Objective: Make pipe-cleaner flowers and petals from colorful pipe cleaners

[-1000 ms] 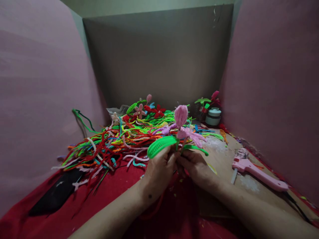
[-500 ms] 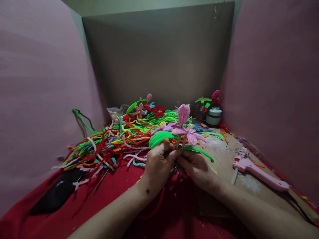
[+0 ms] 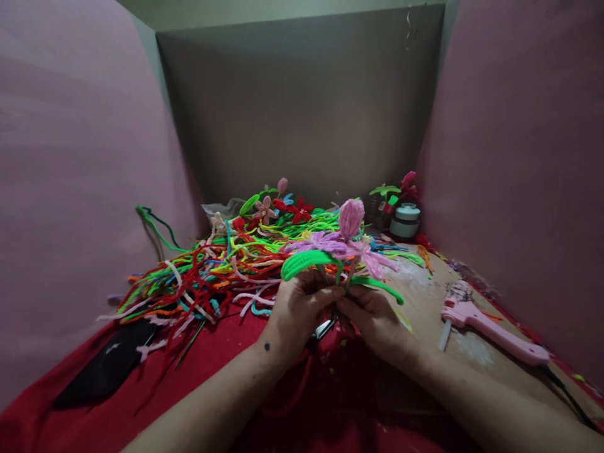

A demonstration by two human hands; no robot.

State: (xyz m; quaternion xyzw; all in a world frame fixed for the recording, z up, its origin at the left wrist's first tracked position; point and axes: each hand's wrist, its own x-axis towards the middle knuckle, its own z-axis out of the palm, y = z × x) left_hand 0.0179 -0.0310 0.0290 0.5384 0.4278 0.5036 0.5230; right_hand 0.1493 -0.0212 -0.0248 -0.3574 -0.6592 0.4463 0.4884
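In the head view, my left hand [image 3: 297, 314] and my right hand [image 3: 375, 321] are closed on the stems of a pipe-cleaner flower bunch, fingertips nearly touching. The bunch has a pink bud [image 3: 352, 218] on top, a lilac flower [image 3: 321, 242] at left and a pink flower [image 3: 372, 259] at right. One green leaf [image 3: 309, 261] arches over my left hand, and another green leaf [image 3: 380, 288] reaches over my right hand. Below my fingers a shiny metal piece [image 3: 323, 329] shows, partly hidden. The lower stems are dark and hard to make out.
Loose coloured pipe cleaners [image 3: 189, 277] are heaped at left and centre, with finished flowers [image 3: 302, 210] behind. A black flat object [image 3: 106, 365] lies at left. At right are a pink glue gun [image 3: 495, 330] on brown board [image 3: 425, 384] and a jar [image 3: 404, 220].
The bunch has turned slightly in my hands: the bud has shifted right and the lilac flower shows more. The metal piece under my fingers has come into clearer view.
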